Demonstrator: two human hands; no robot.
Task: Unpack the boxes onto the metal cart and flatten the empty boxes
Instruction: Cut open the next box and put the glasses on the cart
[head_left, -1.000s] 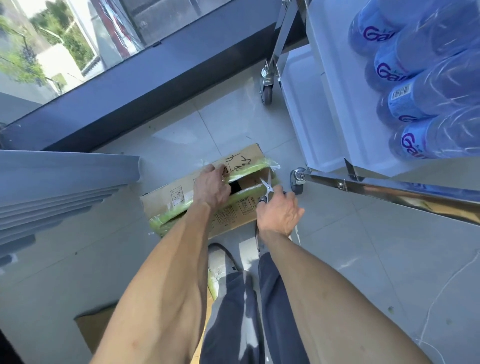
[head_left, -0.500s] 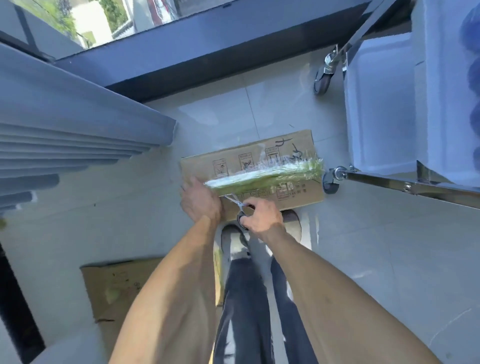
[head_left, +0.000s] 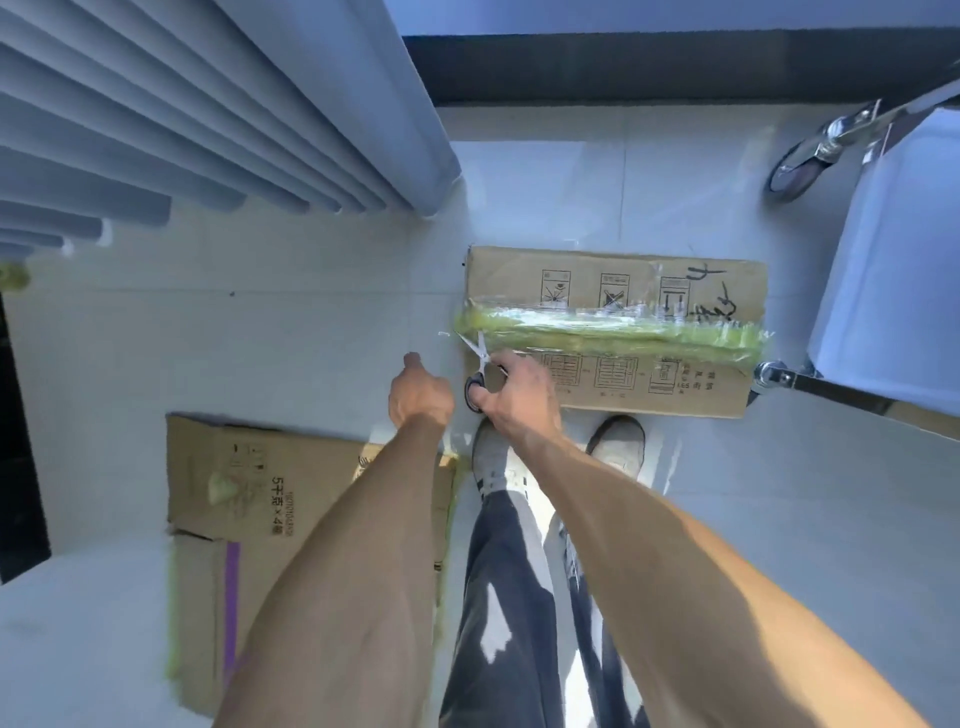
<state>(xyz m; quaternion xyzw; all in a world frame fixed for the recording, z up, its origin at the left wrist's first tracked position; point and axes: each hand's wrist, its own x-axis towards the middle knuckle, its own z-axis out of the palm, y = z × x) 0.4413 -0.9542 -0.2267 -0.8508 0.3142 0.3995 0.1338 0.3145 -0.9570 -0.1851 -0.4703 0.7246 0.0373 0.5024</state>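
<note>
A cardboard box (head_left: 613, 283) lies on the tiled floor in front of my feet, with a band of green tape (head_left: 608, 332) along its top seam. My right hand (head_left: 514, 387) grips a pair of scissors (head_left: 480, 364), whose open blades touch the left end of the tape. My left hand (head_left: 418, 387) hangs just left of the box, clear of it, its fingers hidden beneath the back of the hand. The metal cart (head_left: 893, 249) stands at the right, its frame and a caster next to the box's right end.
Flattened cardboard (head_left: 249, 499) with printed text and a purple strip lies on the floor at the left, behind my left arm. Grey pleated curtains (head_left: 218, 114) hang at the upper left. A dark window base (head_left: 675, 67) runs along the top.
My left hand has come off the box and now hangs beside it. The scissors have stayed at the left end of the tape. My view has swung left, so less of the cart shows.
</note>
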